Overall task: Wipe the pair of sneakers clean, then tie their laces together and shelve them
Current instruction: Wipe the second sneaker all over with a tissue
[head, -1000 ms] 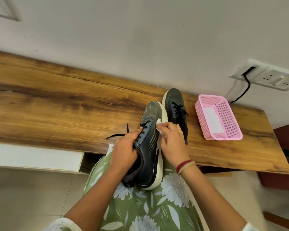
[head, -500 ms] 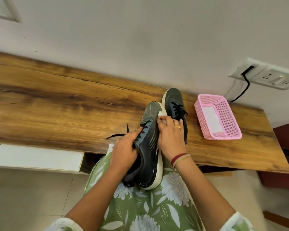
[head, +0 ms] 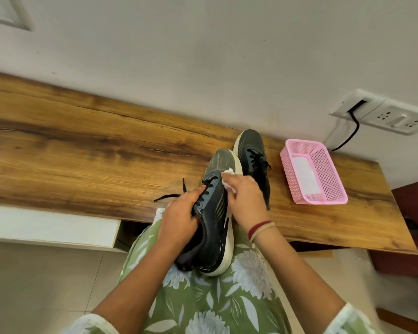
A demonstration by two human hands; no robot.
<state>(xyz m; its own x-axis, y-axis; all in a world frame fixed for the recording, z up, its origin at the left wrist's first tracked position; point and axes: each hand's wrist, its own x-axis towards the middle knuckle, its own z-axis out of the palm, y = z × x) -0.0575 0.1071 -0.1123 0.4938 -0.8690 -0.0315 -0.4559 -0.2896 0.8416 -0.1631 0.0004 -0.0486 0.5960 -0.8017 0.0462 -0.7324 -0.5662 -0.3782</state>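
A dark grey sneaker (head: 214, 220) with a white sole rests heel-down on my lap, toe pointing over the wooden shelf (head: 82, 150). My left hand (head: 180, 214) grips it at the laces and tongue. My right hand (head: 245, 201) holds a crumpled white wipe (head: 228, 175) against the sneaker's right side near the toe. A loose black lace end (head: 171, 192) trails to the left. The second sneaker (head: 252, 155) lies flat on the shelf just behind, its rear half hidden by my right hand.
A pink mesh basket (head: 323, 165) with white wipes inside stands on the shelf to the right. A wall socket (head: 391, 116) with a black cable is above it. A white drawer front (head: 51, 225) lies under the shelf's left part.
My right hand has slid with the wipe along the sneaker's right side near the toe. My left hand keeps its grip on the sneaker.
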